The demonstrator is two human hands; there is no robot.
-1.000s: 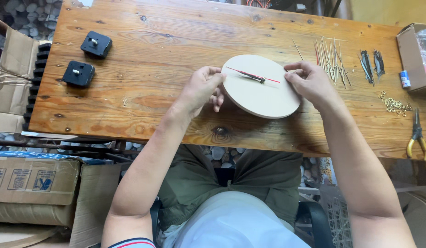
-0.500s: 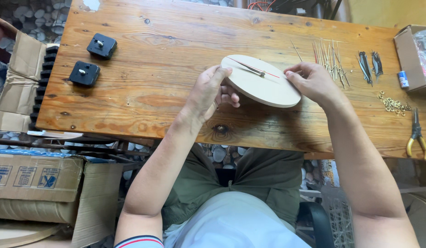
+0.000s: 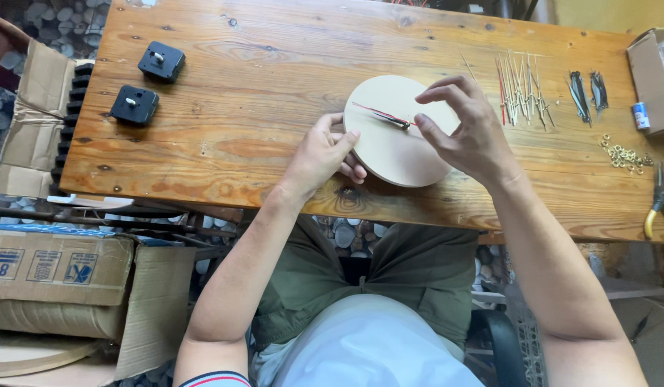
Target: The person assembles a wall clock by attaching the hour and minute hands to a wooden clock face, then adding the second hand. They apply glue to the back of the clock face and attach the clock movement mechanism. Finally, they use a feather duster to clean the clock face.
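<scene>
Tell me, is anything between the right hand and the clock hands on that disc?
Nothing visible. The right hand hovers with curled fingers right beside the clock hands on the wooden disc. The left hand grips the disc's opposite edge.

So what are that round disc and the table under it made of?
The round disc looks like pale, unfinished wood or fibreboard: matte, even beige, with no clear grain. The table is solid wood planks, seemingly varnished: orange-brown, with strong grain, dark knots and a slight sheen.
</scene>
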